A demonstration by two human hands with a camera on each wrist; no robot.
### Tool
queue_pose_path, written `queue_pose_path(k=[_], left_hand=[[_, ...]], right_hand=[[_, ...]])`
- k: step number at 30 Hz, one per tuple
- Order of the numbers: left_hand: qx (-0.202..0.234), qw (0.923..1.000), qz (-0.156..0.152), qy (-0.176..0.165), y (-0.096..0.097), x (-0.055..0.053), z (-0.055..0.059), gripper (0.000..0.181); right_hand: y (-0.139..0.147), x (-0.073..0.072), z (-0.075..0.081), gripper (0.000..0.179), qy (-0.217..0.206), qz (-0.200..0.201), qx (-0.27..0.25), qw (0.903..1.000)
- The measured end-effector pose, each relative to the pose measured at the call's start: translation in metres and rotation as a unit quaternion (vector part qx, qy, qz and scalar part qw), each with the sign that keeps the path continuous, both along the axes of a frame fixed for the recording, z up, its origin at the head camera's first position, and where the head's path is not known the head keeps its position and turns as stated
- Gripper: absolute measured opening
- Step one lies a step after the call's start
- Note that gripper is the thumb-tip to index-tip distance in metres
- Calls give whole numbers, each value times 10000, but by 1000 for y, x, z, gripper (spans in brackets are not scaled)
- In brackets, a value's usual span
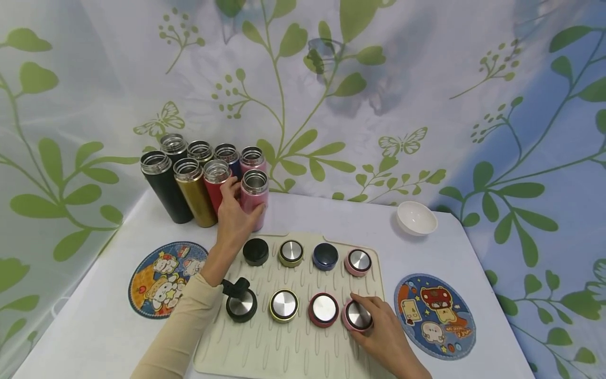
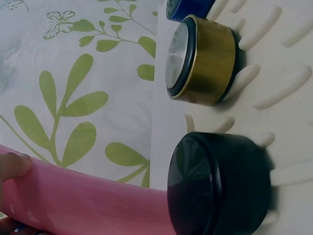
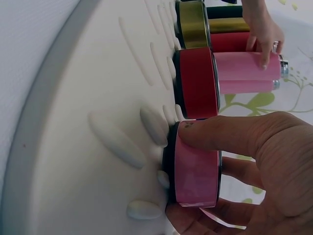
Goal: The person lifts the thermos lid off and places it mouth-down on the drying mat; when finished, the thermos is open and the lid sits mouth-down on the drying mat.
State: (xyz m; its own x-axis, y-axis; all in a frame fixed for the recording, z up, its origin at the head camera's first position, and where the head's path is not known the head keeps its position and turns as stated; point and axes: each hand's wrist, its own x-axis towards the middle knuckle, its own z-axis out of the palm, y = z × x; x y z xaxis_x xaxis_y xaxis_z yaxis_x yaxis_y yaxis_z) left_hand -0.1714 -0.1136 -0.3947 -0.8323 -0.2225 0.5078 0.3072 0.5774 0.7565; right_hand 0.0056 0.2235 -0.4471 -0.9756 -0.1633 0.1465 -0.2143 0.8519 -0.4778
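My left hand (image 1: 233,218) grips an open-topped pink thermos bottle (image 1: 254,197), thumb on its near side. The bottle stands upright at the right end of a group of lidless bottles, beside the red one (image 1: 214,190). My right hand (image 1: 385,337) holds a pink lid (image 1: 358,316) between thumb and fingers. In the right wrist view that lid (image 3: 198,169) sits on the ridged mat, its far side hidden behind the fingers. To its left is a red lid (image 1: 324,309), and behind it another pink lid (image 1: 357,262).
The cream mat (image 1: 265,347) bears two rows of lids, including a black lid with a loop (image 1: 241,305) and a blue one (image 1: 325,256). Round cartoon mats lie left (image 1: 161,284) and right (image 1: 435,316). A white bowl (image 1: 416,218) stands at the back right.
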Motion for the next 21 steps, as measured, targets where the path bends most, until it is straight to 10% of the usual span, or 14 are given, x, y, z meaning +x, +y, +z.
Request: queue_pose_path(k=[11,21], left_hand=[[-1640,9828,818,-215,-2,-2,12,71],[-1492,9857,749,-208,-12,2,7,61]], right_hand=[[2,0,-2,75,41,9,-6,10000],[1,-3,-2,74,61,29,50,10000]])
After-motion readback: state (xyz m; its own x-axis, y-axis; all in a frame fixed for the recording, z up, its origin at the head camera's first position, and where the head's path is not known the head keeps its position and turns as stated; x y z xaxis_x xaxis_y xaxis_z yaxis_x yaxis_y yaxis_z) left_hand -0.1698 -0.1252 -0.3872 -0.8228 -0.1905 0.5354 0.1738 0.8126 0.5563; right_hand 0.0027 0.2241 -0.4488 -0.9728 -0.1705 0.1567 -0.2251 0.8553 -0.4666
